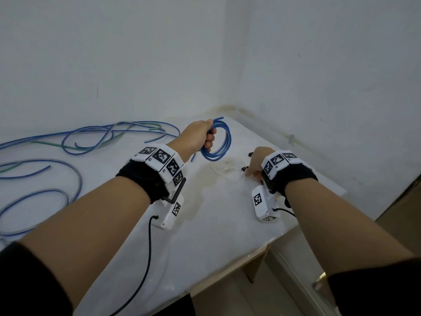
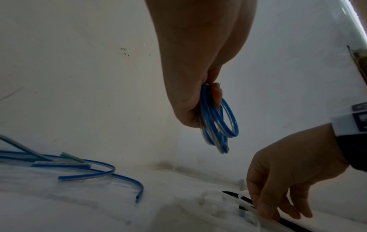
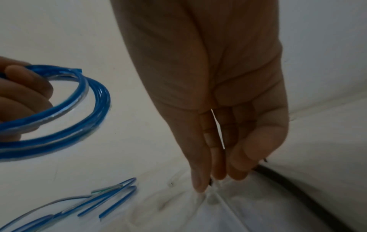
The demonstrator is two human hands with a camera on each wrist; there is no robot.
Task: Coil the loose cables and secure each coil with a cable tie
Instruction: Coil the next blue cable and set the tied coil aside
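1. Table [image 1: 216, 224]: a white surface set into a corner of white walls, carrying the loose cables and the cable ties.
2. Loose cables [image 1: 68, 142]: blue strands, with some green, are spread in open loops over the left part of the table, well apart from both hands.
3. Left hand [image 1: 200, 135]: the forearm is extended forward and the hand is raised above the table, its fingers curled round the blue coil [image 1: 219, 142], which hangs below the fist in several turns, clear of the surface.
4. Right hand [image 1: 256, 164]: lowered to the table, fingers pointing downward and held close together, the tips meeting the cable ties [image 1: 246, 168]; whether a tie is pinched cannot be told.
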